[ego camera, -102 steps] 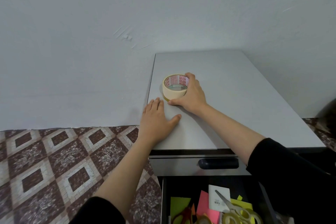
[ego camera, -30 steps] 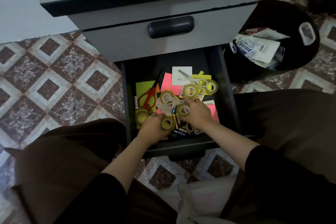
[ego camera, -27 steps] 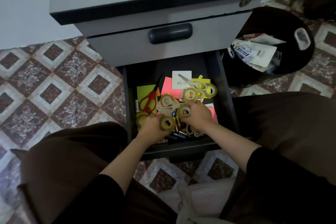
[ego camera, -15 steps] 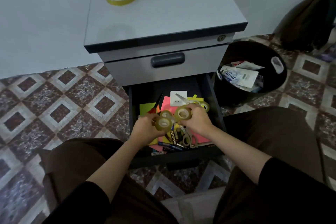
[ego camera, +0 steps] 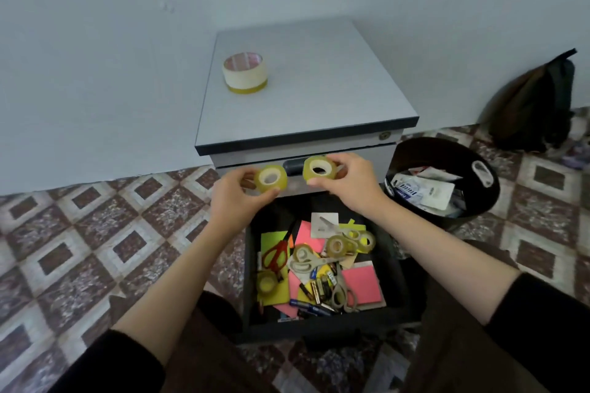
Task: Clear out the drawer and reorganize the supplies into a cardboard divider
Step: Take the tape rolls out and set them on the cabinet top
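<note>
Looked up from the drawer (ego camera: 397, 284) to the whole cabinet (ego camera: 306, 83), with its top back in view. Left the big tape (ego camera: 245, 73) near the top's far left corner, same as before. Raised both hands out of the drawer and up in front of the shut drawer (ego camera: 381, 162) above it. Pinched the left roll (ego camera: 270, 178) in the left hand (ego camera: 234, 199), between thumb and fingers. Pinched the right roll (ego camera: 320, 169) in the right hand (ego camera: 349, 185) the same way. Held the two rolls side by side, near but not touching. Probably meant two more things cleared out, maybe headed for the top beside the big tape. Left plenty in the drawer: bright paper (ego camera: 364, 285), scissors (ego camera: 276, 257), other rolls (ego camera: 336, 246), batteries (ego camera: 319, 290) by the near edge.

Saw no divider anywhere. Lost the drawer's near left corner in shadow. Could not tell what lay under the paper. Could not read the print on the big tape's core. Could not count the batteries, too small and piled up.
</note>
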A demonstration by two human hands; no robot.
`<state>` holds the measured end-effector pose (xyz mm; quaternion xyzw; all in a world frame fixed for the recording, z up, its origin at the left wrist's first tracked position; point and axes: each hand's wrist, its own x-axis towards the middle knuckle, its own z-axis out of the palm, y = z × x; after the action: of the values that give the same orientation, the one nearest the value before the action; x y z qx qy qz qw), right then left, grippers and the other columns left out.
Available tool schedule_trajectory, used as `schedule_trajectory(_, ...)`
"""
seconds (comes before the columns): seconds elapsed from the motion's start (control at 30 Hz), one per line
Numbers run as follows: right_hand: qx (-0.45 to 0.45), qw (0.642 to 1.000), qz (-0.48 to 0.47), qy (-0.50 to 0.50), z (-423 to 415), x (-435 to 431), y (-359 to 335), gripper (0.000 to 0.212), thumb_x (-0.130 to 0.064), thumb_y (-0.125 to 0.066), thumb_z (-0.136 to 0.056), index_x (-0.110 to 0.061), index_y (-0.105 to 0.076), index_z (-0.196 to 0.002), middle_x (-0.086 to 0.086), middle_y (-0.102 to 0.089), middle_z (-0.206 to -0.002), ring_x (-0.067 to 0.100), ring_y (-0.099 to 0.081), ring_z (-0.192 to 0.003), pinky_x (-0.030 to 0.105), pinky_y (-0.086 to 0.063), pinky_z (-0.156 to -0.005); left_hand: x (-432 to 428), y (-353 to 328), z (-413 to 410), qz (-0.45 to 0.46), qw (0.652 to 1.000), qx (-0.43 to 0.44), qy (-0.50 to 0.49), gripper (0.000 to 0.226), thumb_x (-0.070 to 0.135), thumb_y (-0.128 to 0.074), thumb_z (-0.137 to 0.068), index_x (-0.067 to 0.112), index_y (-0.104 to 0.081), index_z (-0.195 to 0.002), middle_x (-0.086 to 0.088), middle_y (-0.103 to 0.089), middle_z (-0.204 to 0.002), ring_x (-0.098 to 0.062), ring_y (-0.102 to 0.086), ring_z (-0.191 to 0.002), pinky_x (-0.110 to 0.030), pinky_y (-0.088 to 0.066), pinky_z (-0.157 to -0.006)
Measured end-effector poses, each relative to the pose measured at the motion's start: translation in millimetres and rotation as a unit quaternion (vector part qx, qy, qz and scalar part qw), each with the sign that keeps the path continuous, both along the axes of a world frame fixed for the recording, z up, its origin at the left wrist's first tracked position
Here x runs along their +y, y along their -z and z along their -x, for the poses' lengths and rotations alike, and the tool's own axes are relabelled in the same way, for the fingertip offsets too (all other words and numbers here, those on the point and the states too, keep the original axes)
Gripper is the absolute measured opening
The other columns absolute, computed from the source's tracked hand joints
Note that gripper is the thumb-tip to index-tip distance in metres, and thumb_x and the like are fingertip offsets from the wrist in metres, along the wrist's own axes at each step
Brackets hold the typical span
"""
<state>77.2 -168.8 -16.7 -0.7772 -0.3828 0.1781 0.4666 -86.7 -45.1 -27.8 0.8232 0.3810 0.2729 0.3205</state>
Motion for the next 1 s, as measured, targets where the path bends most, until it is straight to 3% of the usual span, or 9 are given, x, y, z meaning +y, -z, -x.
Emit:
schedule_trajectory(0.17,-0.025,0.998,-0.046,0.023,-13.3,24.6,-40.8,0.052,-0.023,-0.082,-0.070,0.000,-0.063,-0.112,0.014,-0.064,-0.108,0.025,-0.059,-0.093,0.030,-0.046,-0.083,30.6,-40.3,-19.1,-0.044,0.998,-0.023,-0.042,0.049,0.034,-0.080,-0.069,0.010,-0.062,-0.109,0.002,-0.064,-0.094,-0.010,-0.059,-0.084,-0.024,-0.049,-0.077)
schedule_trajectory(0.33,-0.037,0.998,-0.043,0.030,-27.3,53.1,-53.3,0.057,-0.028,-0.081,-0.071,-0.005,-0.059,-0.119,0.006,-0.060,-0.112,0.012,-0.052,-0.091,0.020,-0.039,-0.080,67.3,-54.8,-41.4,-0.044,0.997,0.008,-0.064,0.051,0.039,-0.077,-0.071,0.012,-0.062,-0.112,0.003,-0.061,-0.094,-0.013,-0.057,-0.087,-0.030,-0.049,-0.080)
schedule_trajectory(0.5,-0.024,0.998,-0.046,0.026,-39.4,79.8,-58.6,0.049,-0.026,-0.081,-0.071,-0.006,-0.060,-0.111,-0.002,-0.056,-0.097,0.013,-0.053,-0.086,0.022,-0.041,-0.076,91.8,-52.7,-53.2,-0.052,0.997,0.023,-0.059,0.053,0.037,-0.076,-0.073,0.009,-0.061,-0.115,0.003,-0.060,-0.096,-0.010,-0.053,-0.088,-0.022,-0.043,-0.078)
schedule_trajectory(0.8,-0.025,0.999,-0.027,0.020,-55.8,109.3,-51.1,0.047,-0.027,-0.081,-0.071,-0.010,-0.059,-0.109,-0.005,-0.053,-0.097,0.013,-0.051,-0.084,0.022,-0.038,-0.074,125.8,-49.2,-74.4,-0.063,0.996,0.051,-0.047,0.055,0.038,-0.075,-0.074,0.009,-0.060,-0.118,-0.002,-0.063,-0.109,-0.013,-0.054,-0.097,-0.021,-0.039,-0.078)
schedule_trajectory(1.0,-0.022,1.000,-0.016,0.013,-56.6,120.9,-45.9,0.050,-0.029,-0.080,-0.072,-0.010,-0.060,-0.113,-0.005,-0.054,-0.100,0.011,-0.050,-0.091,0.020,-0.038,-0.077,137.3,-50.8,-85.1,-0.085,0.994,0.056,-0.045,0.051,0.037,-0.074,-0.075,0.010,-0.061,-0.116,-0.001,-0.063,-0.106,-0.009,-0.049,-0.090,-0.021,-0.037,-0.072)
